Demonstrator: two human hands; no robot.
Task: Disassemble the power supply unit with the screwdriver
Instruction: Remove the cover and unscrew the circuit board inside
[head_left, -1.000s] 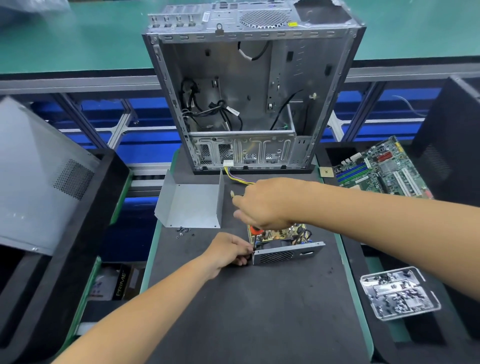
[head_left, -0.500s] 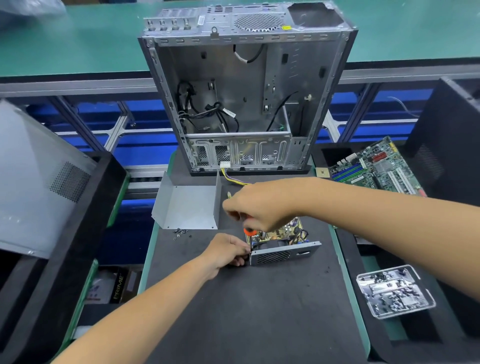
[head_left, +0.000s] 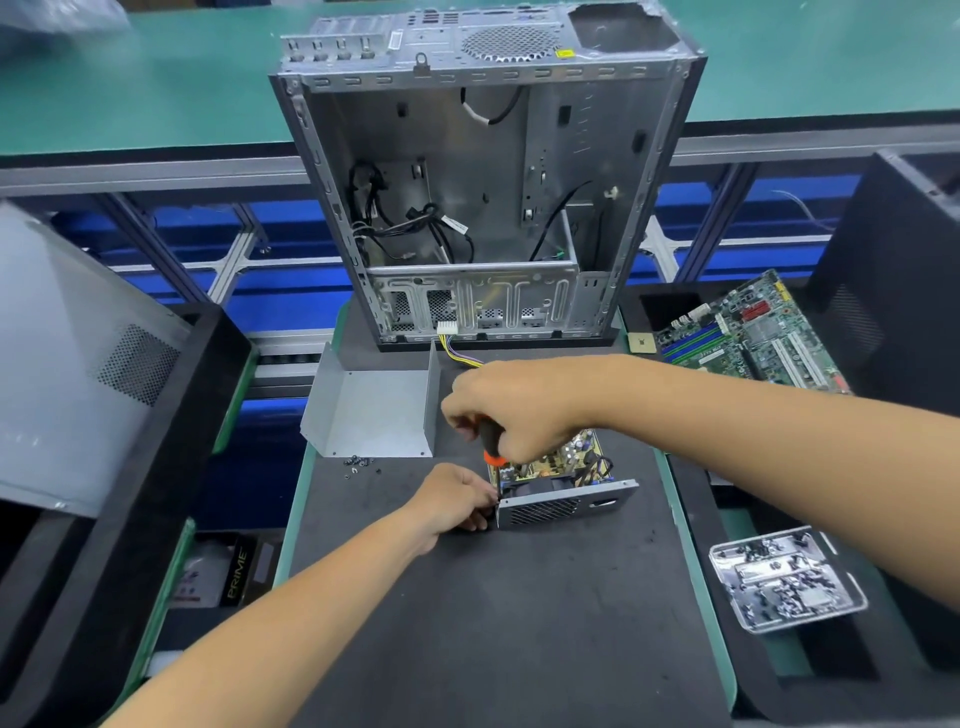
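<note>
The opened power supply unit (head_left: 558, 480) sits near the middle of the dark work mat (head_left: 493, 623), its circuit board and wires exposed above and its perforated grey metal face plate turned toward the mat's near edge; the left hand (head_left: 457, 499) rests on the mat at the unit's left end, fingers curled and gripping the corner of the plate; the right hand (head_left: 511, 410) hangs just above the unit with its fingers wrapped round the black-and-orange handle of the screwdriver (head_left: 491, 441), which stands nearly upright, its tip going down into the unit's left rear part, where the exact point of contact is hidden; a bundle of yellow and coloured wires with a white connector (head_left: 448, 328) runs from under the right hand toward the mat's far edge; there an open computer case (head_left: 483, 182) stands upright, stripped inside but for a few black cables; a bent grey metal cover (head_left: 371, 410) lies at the mat's far left corner, with a small scatter of loose screws (head_left: 358, 462) just in front of it; off the mat's right edge lie a green motherboard (head_left: 753, 338), farther away, and a clear plastic tray (head_left: 784, 584) holding small dark parts, nearer.
</note>
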